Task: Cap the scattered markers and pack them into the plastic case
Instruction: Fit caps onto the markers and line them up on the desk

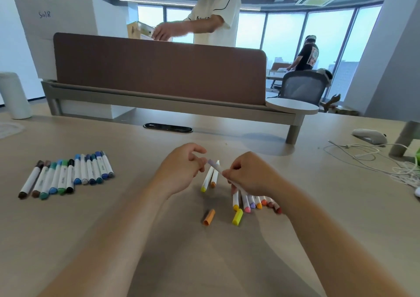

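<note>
Pinching a white-barrelled marker [216, 167], lilac end blurred, in right hand [250, 176] fingers above the beige bench [113, 228], covering the tops of a warm-coloured marker row [252, 202]; curling left hand [181, 169] fingers loosely, gripping nothing visible. Lying nearby: orange plastic cap [209, 217], yellow plastic cap [237, 217]. Showing handwritten "So18" on a white box [54, 12].

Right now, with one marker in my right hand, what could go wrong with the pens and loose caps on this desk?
Your right hand grips a white marker with a pale purple end just above a row of warm-coloured markers; the wrist could set them rolling. The loose orange cap and loose yellow cap lie apart from two white markers that look uncapped, whose tips may mark the beige desk.
</note>
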The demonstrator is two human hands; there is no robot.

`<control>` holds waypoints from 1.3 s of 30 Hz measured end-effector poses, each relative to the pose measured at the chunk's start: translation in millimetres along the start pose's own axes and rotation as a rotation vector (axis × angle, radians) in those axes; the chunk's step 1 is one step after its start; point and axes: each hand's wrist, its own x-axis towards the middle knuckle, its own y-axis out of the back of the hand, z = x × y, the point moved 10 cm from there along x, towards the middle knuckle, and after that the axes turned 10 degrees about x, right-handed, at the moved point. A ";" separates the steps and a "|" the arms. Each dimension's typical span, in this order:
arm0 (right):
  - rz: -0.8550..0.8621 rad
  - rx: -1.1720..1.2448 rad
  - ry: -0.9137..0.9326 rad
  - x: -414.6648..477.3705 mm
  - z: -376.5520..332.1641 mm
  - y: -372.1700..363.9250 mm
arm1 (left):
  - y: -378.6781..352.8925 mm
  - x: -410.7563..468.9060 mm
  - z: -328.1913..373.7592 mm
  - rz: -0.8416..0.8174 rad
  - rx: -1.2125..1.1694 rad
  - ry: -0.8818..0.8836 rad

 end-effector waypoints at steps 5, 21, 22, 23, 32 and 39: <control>0.143 -0.150 -0.209 22.1 19.1 3.8 | 10.1 0.4 -8.8 0.048 0.148 0.058; 0.030 -0.461 -0.272 52.6 -5.2 -17.6 | -2.0 -4.4 -6.5 -0.098 0.292 0.070; 0.013 -0.445 -0.267 54.7 -6.8 -22.1 | -1.6 -4.4 -6.5 -0.097 0.298 0.066; -0.005 -0.438 -0.262 56.4 -8.1 -26.0 | -1.2 -4.2 -6.3 -0.095 0.304 0.060; -0.075 -0.411 -0.279 59.7 -6.5 -37.2 | -12.1 -6.9 -3.5 -0.221 0.361 0.028; -0.056 -0.126 -0.312 31.6 1.1 -5.3 | -53.7 -34.6 -0.7 -0.618 0.564 -0.014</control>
